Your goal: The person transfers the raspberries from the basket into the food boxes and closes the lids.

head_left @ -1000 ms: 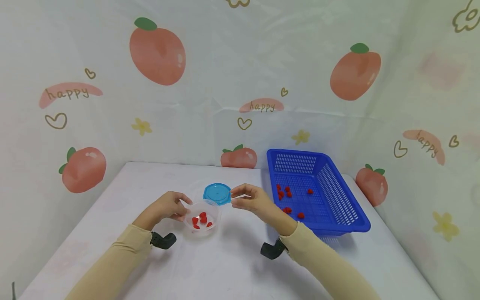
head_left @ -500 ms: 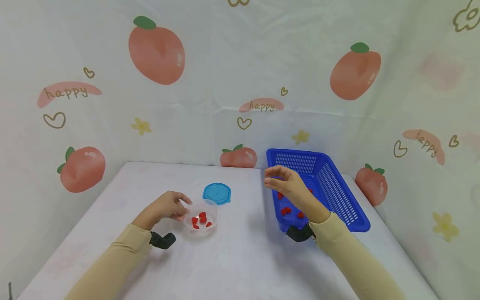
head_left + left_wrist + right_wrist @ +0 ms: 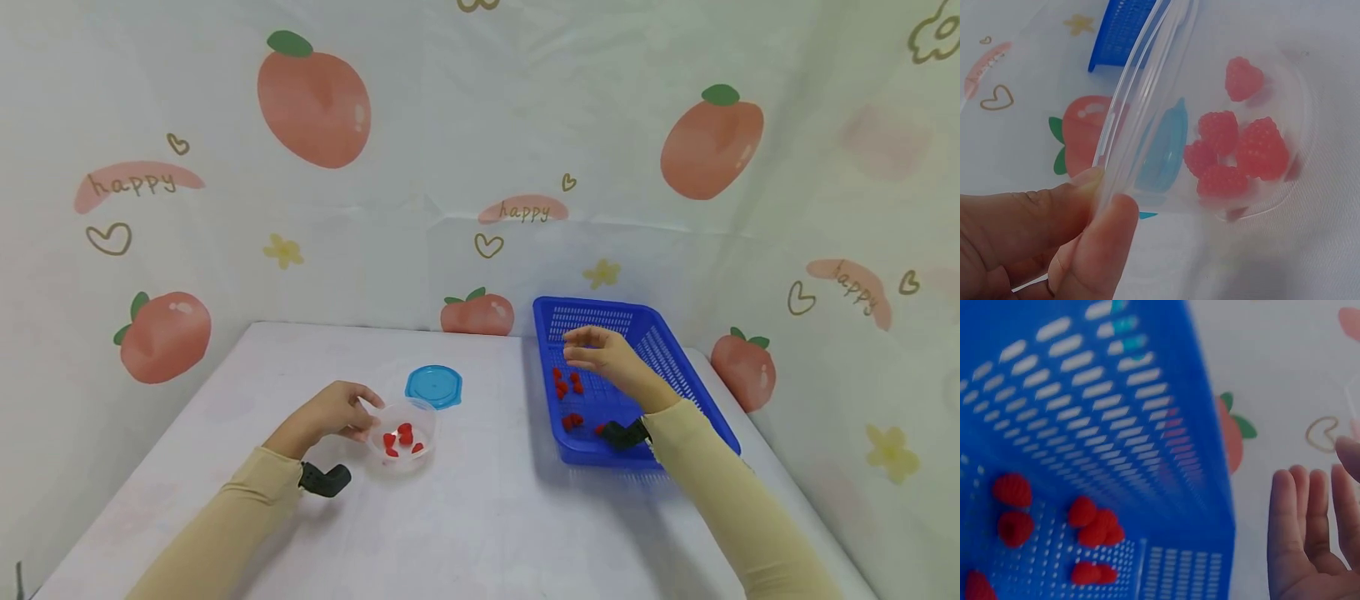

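Observation:
My left hand (image 3: 343, 410) pinches the rim of a clear plastic tub (image 3: 1210, 206) between thumb and fingers. Several raspberries (image 3: 1262, 149) lie on the tub's bottom. Over the blue basket (image 3: 675, 392) hovers my right hand (image 3: 607, 357), fingers extended and slightly bent, with nothing between them. In the right wrist view its fingers (image 3: 1285, 512) point up, apart from the basket wall. More raspberries (image 3: 1015, 528) lie scattered on the basket floor, mostly along its left side in the head view.
A blue lid (image 3: 433, 386) lies flat on the white table (image 3: 465, 517), just behind the tub. The basket stands at the right, its walls high and slotted. A printed cloth (image 3: 420, 125) hangs behind the table.
My right hand has moved right, from beside the lid to above the basket. My left hand and the tub have stayed in place.

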{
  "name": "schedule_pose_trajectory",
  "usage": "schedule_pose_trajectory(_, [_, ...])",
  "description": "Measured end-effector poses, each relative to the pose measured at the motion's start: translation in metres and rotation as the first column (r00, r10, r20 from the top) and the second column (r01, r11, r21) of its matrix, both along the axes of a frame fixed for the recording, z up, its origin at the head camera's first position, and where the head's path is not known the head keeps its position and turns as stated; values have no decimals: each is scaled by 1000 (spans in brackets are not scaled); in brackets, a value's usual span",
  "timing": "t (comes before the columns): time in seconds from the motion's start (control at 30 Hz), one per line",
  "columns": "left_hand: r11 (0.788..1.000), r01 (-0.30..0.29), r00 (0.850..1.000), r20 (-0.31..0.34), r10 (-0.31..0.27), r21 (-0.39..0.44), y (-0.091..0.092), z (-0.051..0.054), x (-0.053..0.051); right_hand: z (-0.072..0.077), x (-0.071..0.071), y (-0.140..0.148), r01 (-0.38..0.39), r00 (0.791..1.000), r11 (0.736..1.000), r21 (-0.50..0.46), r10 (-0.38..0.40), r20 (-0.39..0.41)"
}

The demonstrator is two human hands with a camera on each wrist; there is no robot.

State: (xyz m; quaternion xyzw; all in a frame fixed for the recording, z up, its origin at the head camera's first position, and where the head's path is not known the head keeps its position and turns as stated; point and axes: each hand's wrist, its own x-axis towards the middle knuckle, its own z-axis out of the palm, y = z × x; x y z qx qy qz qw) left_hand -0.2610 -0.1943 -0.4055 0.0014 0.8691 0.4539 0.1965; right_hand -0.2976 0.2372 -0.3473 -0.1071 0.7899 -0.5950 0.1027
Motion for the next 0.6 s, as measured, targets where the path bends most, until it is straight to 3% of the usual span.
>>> schedule_pose_trajectory(0.3, [1000, -7, 1000, 2, 7, -5, 0, -1, -2, -18, -18, 16, -85, 993, 975, 207, 65, 102])
schedule_pose_trajectory(0.6, [1000, -1, 1000, 2, 1, -1, 0, 0, -1, -36, -27, 24, -206, 971, 883, 422, 132, 198])
